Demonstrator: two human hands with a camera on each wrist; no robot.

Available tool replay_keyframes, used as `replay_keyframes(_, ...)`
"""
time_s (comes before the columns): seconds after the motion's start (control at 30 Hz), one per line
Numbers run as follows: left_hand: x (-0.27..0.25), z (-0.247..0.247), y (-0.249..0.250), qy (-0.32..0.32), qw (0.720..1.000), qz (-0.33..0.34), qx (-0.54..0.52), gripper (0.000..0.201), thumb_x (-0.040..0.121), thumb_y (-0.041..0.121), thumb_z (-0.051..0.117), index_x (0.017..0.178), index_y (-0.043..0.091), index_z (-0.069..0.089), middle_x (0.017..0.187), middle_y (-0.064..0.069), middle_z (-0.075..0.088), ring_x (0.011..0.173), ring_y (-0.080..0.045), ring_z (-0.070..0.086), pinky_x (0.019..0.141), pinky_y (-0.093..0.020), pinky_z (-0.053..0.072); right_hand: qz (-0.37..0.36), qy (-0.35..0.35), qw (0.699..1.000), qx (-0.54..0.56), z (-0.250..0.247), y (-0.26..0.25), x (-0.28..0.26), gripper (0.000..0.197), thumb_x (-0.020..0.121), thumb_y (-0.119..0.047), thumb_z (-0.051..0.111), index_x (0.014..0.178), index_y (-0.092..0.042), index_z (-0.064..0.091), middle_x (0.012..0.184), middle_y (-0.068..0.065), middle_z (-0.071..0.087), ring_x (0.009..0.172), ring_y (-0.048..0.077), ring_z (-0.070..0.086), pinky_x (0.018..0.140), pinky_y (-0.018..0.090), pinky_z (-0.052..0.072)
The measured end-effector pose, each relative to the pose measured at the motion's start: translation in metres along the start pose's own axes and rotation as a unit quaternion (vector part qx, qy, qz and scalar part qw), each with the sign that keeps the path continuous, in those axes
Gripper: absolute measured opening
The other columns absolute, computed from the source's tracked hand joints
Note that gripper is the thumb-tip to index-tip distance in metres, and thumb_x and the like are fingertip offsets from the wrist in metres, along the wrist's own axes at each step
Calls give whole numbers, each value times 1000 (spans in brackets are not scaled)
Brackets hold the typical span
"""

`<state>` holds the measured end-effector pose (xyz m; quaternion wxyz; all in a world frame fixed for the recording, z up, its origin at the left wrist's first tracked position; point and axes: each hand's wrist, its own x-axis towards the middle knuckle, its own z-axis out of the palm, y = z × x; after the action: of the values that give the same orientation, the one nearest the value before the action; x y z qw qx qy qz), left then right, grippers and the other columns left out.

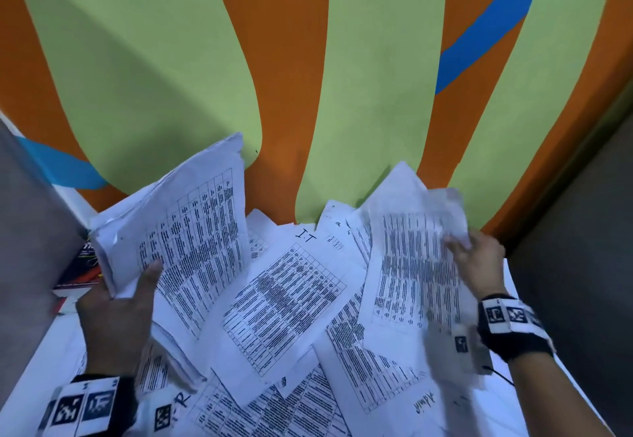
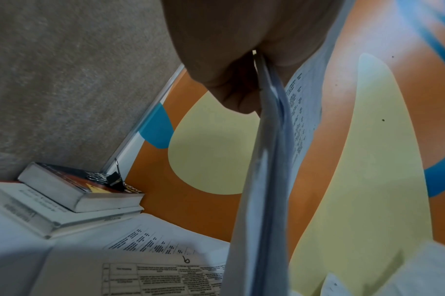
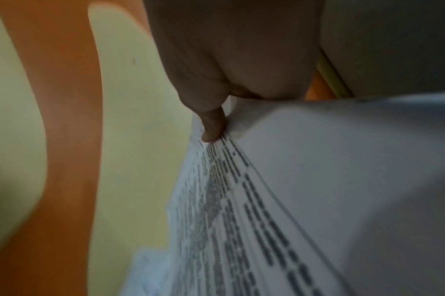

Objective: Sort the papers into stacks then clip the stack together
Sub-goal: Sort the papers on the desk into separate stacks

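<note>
At the lower left of the head view the left hand (image 1: 116, 313) clasps a thick sheaf of printed sheets (image 1: 185, 231), thumb across the front, tilted up so the top page can be read. At the right, the right hand (image 1: 479, 265) pinches one table-printed sheet (image 1: 411, 265) by its upper edge, lifted clear, probably for sorting. Between them loose papers (image 1: 284, 299) overlap on the table. Farther left, a black binder clip (image 2: 116, 180) waits atop stacked books (image 2: 72, 192), not yet used.
</note>
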<state>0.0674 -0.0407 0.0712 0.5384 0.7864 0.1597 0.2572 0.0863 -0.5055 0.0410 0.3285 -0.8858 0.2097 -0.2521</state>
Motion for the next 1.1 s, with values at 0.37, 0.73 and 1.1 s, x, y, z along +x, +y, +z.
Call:
replay_keyframes(0.37,13,-25,-19,37,998,32,-37,30,81,27,73,88,0,65,87,-16,66,80,-22,58,76,-43,47,328,-167,832,415,23,-45,-50,42,94,-19,52,131,0,48,109,16,67,85,24,66,55,24,56)
replay_keyframes(0.73,17,-56,-40,60,997,13,-39,30,80,25,75,81,-2,63,75,-9,61,69,-19,53,68,-37,46,326,-236,902,157,138,-87,-105,39,69,-17,66,108,-13,60,111,9,69,104,28,66,55,20,48)
replay_keyframes(1.1,32,-68,-63,55,997,-10,-50,33,83,24,72,92,-6,64,78,-8,63,71,-18,56,69,-28,45,214,-86,928,293,106,-149,-105,24,73,5,74,66,-8,55,58,4,59,50,13,61,49,19,44)
